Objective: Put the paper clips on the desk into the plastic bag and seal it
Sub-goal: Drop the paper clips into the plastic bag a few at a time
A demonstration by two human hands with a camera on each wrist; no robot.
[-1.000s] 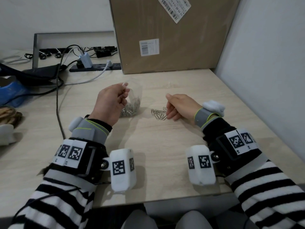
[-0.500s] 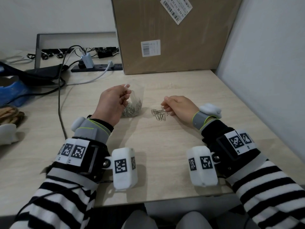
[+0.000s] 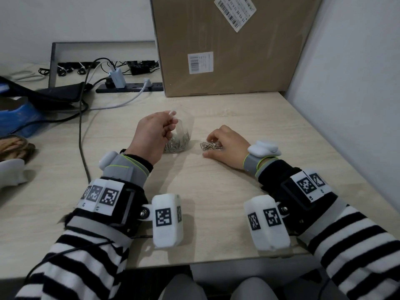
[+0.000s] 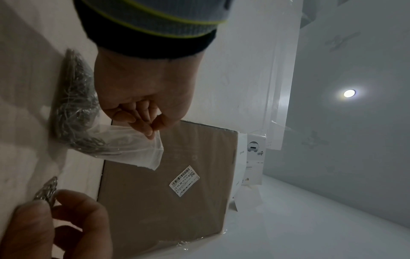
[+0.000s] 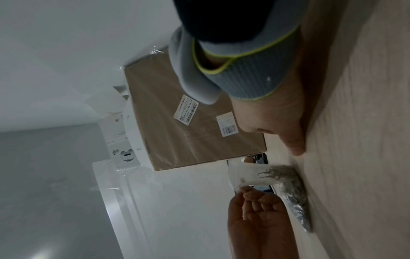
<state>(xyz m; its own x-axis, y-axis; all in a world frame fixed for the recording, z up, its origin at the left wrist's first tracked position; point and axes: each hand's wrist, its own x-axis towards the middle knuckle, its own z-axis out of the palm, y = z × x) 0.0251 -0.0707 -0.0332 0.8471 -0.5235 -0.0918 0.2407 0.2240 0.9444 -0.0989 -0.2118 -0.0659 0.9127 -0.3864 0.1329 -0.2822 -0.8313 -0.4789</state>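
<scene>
A clear plastic bag point(image 3: 185, 130) stands on the desk, its bottom filled with paper clips point(image 3: 176, 145). My left hand point(image 3: 171, 116) pinches the bag's top edge point(image 4: 155, 140) between thumb and fingers and holds it up. To its right a small loose pile of paper clips point(image 3: 210, 146) lies on the desk. My right hand point(image 3: 213, 143) rests palm-down beside it, fingers curled onto the pile and pinching clips. In the left wrist view the right hand's fingers point(image 4: 66, 196) close round that pile point(image 4: 47, 190). The right wrist view shows the pile point(image 5: 280, 172) in front of the bag point(image 5: 242, 172).
A large cardboard box point(image 3: 229, 46) stands at the back of the desk point(image 3: 216, 187), and a white wall point(image 3: 350, 83) closes the right side. A power strip point(image 3: 129, 87) with cables, a blue object point(image 3: 17, 118) and a white object point(image 3: 10, 172) lie to the left.
My right hand has lowered onto the desk and its fingers have closed over the loose clips. The left hand still holds the bag's top in the same place.
</scene>
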